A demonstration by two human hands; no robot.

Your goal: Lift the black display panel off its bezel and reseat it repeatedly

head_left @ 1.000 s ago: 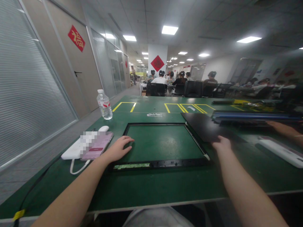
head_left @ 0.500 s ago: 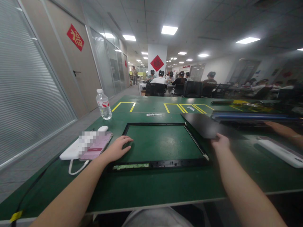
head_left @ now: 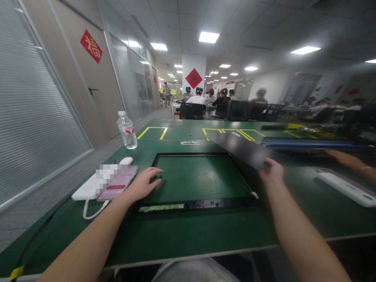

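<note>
A black rectangular frame [head_left: 219,203] lies flat on the green table, with a green strip [head_left: 161,208] along the left part of its near side. My left hand [head_left: 144,183] is at the frame's left side, its fingers apart and nothing in them. My right hand [head_left: 272,172] grips the near edge of a thin dark flat panel [head_left: 243,149]. This panel is tilted in the air above the frame's far right corner and hides part of it. A small white piece [head_left: 254,194] shows at the frame's near right corner.
To the left are a water bottle [head_left: 127,131], a white power bank [head_left: 85,188] with a cable, a phone [head_left: 119,186] and a small white case [head_left: 126,160]. A co-worker's hand [head_left: 345,159] and a white-edged device [head_left: 348,188] are at the right. Yellow tape [head_left: 151,127] marks the table [head_left: 211,239].
My right hand has moved the dark panel leftward, so it reaches further over the frame's far right corner. My left hand stays at the frame's left side.
</note>
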